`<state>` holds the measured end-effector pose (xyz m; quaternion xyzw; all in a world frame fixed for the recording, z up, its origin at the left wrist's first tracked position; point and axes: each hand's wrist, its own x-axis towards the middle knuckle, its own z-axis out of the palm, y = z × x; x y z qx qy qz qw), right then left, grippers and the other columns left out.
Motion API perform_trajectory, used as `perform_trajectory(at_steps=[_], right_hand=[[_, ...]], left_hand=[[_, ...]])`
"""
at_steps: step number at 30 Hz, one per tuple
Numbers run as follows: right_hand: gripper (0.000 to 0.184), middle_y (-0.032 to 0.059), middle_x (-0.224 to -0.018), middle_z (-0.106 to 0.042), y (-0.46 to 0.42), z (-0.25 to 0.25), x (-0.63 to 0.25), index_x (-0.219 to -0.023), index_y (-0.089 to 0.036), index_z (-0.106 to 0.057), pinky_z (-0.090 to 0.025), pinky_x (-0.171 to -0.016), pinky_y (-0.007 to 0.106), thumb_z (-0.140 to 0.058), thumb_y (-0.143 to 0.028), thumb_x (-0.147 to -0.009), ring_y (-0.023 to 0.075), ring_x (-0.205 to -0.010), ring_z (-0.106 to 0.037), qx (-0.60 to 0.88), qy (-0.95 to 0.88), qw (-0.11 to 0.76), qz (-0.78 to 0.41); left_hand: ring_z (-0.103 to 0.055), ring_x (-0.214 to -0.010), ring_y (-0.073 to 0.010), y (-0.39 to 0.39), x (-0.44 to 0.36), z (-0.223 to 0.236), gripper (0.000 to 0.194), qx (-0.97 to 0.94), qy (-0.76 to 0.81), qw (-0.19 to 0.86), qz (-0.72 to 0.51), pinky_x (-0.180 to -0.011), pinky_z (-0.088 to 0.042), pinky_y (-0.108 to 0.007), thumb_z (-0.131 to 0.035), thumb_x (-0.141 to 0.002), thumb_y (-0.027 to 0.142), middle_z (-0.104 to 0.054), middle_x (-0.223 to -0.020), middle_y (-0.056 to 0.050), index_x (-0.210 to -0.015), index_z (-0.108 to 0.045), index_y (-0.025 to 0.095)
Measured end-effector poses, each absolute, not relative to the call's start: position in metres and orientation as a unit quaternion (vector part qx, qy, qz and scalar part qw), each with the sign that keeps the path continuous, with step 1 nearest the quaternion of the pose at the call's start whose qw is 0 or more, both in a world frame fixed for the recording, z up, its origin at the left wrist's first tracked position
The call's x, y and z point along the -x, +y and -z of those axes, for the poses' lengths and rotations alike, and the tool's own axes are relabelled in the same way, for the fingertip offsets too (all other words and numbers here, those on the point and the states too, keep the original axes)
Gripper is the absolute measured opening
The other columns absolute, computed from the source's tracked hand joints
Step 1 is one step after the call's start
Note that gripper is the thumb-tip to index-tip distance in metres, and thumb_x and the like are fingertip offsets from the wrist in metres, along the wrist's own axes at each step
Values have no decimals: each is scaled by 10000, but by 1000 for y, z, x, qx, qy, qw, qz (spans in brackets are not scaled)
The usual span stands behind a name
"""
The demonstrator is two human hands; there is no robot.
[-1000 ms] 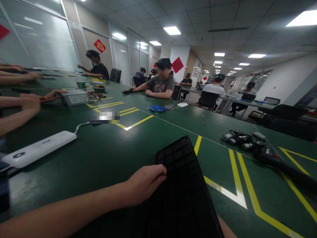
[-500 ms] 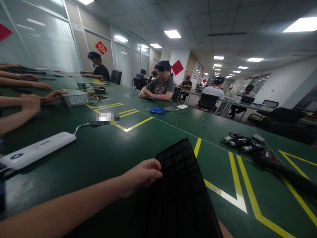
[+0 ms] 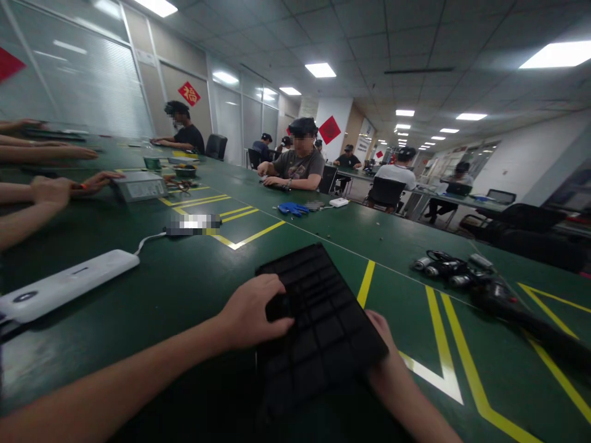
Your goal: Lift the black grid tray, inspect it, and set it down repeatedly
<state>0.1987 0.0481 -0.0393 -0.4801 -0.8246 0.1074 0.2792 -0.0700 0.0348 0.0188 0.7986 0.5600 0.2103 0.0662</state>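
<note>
A black panel (image 3: 323,301), its face divided into square cells, is held tilted above the green table. My right hand (image 3: 383,335) grips its right edge, with most of the fingers hidden behind it. Over the panel's left side lies my left hand (image 3: 256,311), thumb and fingers curled round a small dark piece (image 3: 279,306). The piece blends into the black surface, so its kind cannot be made out. The lower part of the panel is dark and blurred.
White power strip (image 3: 74,283) at left, blue glove (image 3: 293,209) at the middle, black cables with metal connectors (image 3: 457,271) at right. Yellow tape lines (image 3: 438,326) mark the green table (image 3: 198,264). Co-workers' arms (image 3: 41,197) reach in from the left; another person sits opposite.
The panel has turned and tipped, its top edge shifting left. My right hand has come into view on its right edge. My left hand has moved from a pinch to a wider curl.
</note>
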Motion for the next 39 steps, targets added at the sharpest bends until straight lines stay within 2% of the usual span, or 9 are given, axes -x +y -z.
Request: perform_trajectory(at_steps=[5, 12, 17, 21, 26, 29, 33, 36, 39], right_hand=[[489, 128, -1156, -572, 74, 37, -239, -1261, -161, -481, -378, -919, 552, -416, -349, -815, 336, -1115, -415, 593, -767, 232, -77], [542, 136, -1235, -533, 80, 48, -250, -1291, -145, -451, -370, -929, 565, -377, -407, -823, 374, -1183, -392, 630, -763, 140, -48], [620, 167, -1376, -393, 68, 39, -230, -1317, -121, -407, -231, -1004, 645, -444, -460, -799, 408, -1309, -222, 618, -763, 177, 70], [572, 91, -1439, -331, 38, 34, -187, -1352, -159, -355, -203, -1069, 574, -338, -453, -863, 320, -1353, -177, 532, -827, 181, 24], [587, 41, -1467, -225, 8, 29, -150, -1378, -192, -294, -182, -1075, 565, -293, -483, -868, 310, -1349, -173, 457, -880, 32, -124], [554, 24, -1464, -244, 10, 23, -152, -1367, -229, -319, -194, -1074, 554, -273, -483, -877, 290, -1347, -196, 450, -884, 28, -126], [510, 32, -1454, -298, 33, 18, -182, -1336, -218, -388, -157, -1097, 522, -237, -428, -897, 263, -1352, -205, 494, -864, 96, 2], [540, 110, -1427, -349, 55, 24, -213, -1318, -146, -417, -148, -1081, 562, -258, -427, -885, 313, -1343, -215, 588, -797, 110, 79], [559, 124, -1384, -414, 68, 34, -236, -1315, -145, -418, -224, -1029, 615, -301, -454, -864, 363, -1304, -281, 643, -761, 75, 38]], left_hand=[[-567, -823, -257, 72, 132, -25, 327, -658, 734, -29, -163, -668, -394, -324, -505, -722, 492, -612, -869, -93, -794, -548, 176], [-600, -828, -327, 89, 175, -19, 450, -593, 803, -12, -68, -628, -413, -334, -472, -726, 565, -641, -841, -170, -724, -609, 136], [-550, -989, -308, 75, 144, -24, 378, -665, 727, -94, -145, -855, -401, -397, -327, -841, 217, -597, -1020, -210, -1044, -598, 48], [-518, -1098, -197, 52, 95, -7, 519, -759, 611, 40, -220, -960, -379, -343, -298, -809, 49, -570, -1196, -101, -1295, -444, 158], [-395, -1258, -197, 48, 68, 29, 555, -845, 476, 147, -192, -1061, -283, -414, -363, -741, -5, -475, -1350, -72, -1238, -517, 189], [-381, -1270, -212, 53, 69, 32, 473, -859, 472, 103, -172, -1058, -287, -442, -362, -801, 43, -478, -1347, -83, -1228, -522, 172], [-266, -1333, -231, 34, 59, 13, 430, -869, 458, 43, -181, -1087, -218, -464, -424, -852, 153, -379, -1418, -85, -1280, -462, 176], [-273, -1332, -231, 4, 41, -3, 480, -904, 393, 119, -116, -1086, -239, -440, -489, -847, 233, -341, -1442, -63, -1321, -411, 220], [-278, -1326, -264, -16, 28, -9, 532, -918, 349, 184, -49, -1076, -252, -454, -510, -844, 315, -314, -1451, -88, -1348, -375, 211]])
